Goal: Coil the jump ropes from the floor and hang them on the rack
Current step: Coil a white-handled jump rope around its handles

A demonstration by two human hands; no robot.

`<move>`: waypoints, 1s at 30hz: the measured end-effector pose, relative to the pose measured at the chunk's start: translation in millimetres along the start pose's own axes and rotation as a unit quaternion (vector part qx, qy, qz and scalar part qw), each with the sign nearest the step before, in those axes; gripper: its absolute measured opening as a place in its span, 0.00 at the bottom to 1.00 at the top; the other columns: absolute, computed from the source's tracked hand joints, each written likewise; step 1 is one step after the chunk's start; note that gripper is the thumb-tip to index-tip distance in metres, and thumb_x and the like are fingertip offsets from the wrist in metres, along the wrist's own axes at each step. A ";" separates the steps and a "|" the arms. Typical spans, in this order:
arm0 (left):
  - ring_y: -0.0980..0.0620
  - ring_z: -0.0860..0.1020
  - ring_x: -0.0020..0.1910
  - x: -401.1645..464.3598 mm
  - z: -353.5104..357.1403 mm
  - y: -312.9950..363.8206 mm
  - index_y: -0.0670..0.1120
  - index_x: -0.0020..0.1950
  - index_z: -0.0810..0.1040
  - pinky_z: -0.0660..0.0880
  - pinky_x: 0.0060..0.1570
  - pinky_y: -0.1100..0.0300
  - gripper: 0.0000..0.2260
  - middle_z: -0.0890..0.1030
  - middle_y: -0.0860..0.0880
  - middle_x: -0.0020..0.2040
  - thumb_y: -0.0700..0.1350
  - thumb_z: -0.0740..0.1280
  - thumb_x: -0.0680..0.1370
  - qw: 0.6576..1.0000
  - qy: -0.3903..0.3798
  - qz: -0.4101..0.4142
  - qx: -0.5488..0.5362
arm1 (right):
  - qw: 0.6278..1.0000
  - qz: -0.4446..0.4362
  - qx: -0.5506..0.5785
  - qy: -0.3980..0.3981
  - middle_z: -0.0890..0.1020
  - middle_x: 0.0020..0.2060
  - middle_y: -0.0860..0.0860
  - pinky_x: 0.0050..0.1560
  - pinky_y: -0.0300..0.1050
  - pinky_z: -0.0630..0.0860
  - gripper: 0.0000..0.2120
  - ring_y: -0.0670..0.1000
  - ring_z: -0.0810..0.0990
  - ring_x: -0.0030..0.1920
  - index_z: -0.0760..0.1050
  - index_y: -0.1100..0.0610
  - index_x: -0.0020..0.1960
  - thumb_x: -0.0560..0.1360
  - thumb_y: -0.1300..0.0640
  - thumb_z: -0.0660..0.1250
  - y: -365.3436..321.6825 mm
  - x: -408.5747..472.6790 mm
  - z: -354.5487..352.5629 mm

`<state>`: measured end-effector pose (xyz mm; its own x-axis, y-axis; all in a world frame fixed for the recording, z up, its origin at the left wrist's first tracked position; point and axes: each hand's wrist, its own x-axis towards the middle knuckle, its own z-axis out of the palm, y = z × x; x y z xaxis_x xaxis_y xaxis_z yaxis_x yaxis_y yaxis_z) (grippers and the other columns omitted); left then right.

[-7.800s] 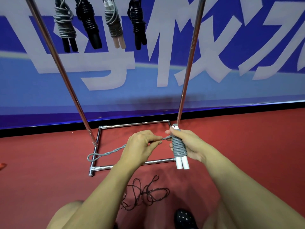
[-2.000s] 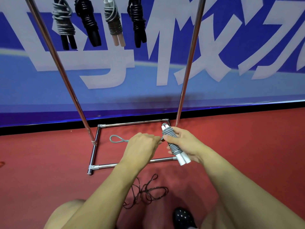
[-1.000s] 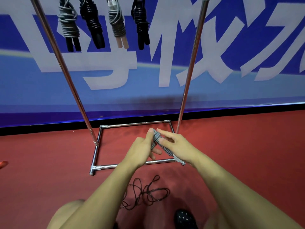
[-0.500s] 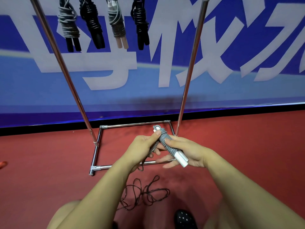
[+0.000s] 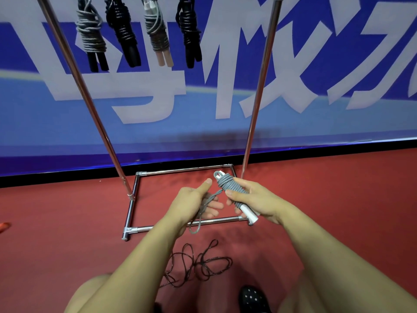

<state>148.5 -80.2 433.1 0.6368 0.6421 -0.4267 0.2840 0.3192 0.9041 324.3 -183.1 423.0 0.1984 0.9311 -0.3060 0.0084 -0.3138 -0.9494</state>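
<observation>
Nearest the camera, my knees frame a dotted black shoe (image 5: 253, 299) on the red floor (image 5: 338, 199). Just beyond the shoe, a thin dark rope (image 5: 198, 264) lies loose and tangled on the floor, uncoiled. Above it my two forearms reach forward. My right hand (image 5: 255, 199) grips the grey rope (image 5: 232, 189), its fingers and thumb curled round the wound bundle; the white handle ends project down and to the right below my palm, and a small loop shows at the bundle's top. My left hand (image 5: 191, 204) holds the rope's free tail, fingers curled round it with the thumb raised; the tail runs from the bundle through this hand and hangs below it in a short loop. Both hands are held over the base of the rack (image 5: 133, 206), a chrome rectangle of tubes on the floor with two uprights rising out of view. Farther back, four coiled ropes (image 5: 140, 32) hang side by side near the top between the uprights: grey, black, grey with pale handles, black. Behind them stands a blue banner (image 5: 338, 123) with large white characters.
</observation>
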 end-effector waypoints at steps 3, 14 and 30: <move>0.46 0.83 0.33 0.2 1.3 -0.5 0.32 0.54 0.81 0.82 0.39 0.56 0.30 0.87 0.37 0.44 0.61 0.60 0.83 1.000 0.000 -0.003 -0.011 | 0.997 0.038 0.064 0.022 0.85 0.43 0.56 0.34 0.44 0.80 0.15 0.52 0.81 0.35 0.76 0.47 0.67 0.85 0.45 0.58 -2.1 1.6 4.2; 0.40 0.86 0.43 3.4 1.6 -7.5 0.34 0.53 0.82 0.83 0.51 0.49 0.37 0.87 0.38 0.43 0.70 0.58 0.79 1.000 0.016 -0.024 -0.006 | 0.997 -0.015 -0.057 0.039 0.84 0.59 0.52 0.58 0.37 0.78 0.18 0.47 0.83 0.56 0.76 0.46 0.71 0.82 0.55 0.68 8.6 10.6 11.2; 0.47 0.86 0.48 -4.4 -7.5 -1.3 0.37 0.54 0.85 0.81 0.57 0.54 0.17 0.87 0.39 0.49 0.52 0.72 0.79 0.989 -0.134 0.006 0.065 | 0.995 0.029 0.044 -0.080 0.84 0.60 0.52 0.61 0.47 0.79 0.23 0.51 0.83 0.60 0.77 0.50 0.68 0.75 0.49 0.75 2.4 1.1 5.5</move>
<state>139.9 -78.2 433.6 0.8033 0.4318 -0.4102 0.3535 0.2086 0.9119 319.2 -181.8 420.0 0.0370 0.9317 -0.3613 -0.0860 -0.3573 -0.9300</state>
